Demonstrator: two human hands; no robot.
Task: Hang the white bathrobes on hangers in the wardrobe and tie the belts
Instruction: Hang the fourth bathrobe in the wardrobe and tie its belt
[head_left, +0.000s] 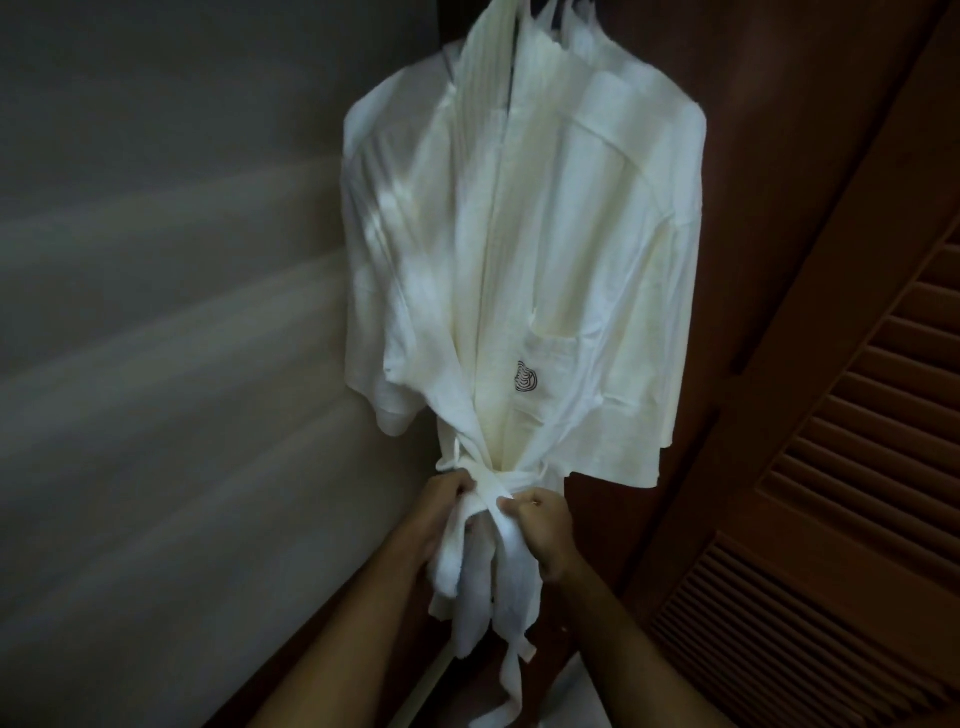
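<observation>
The belt (493, 486) is held at the waist of the white bathrobe (519, 270): one strand is gripped by the left hand (441, 504), and another is pinched by the right hand (540, 525). The robe is already hung up in the wardrobe, though the hanger itself is hidden. The belt is crossed, but a finished knot cannot be seen, so tying seems to be left. The cloth looks soft and floppy. A small dark logo (525, 378) is sewn on the pocket. A brown slatted door (841, 467) is seen beside it.
</observation>
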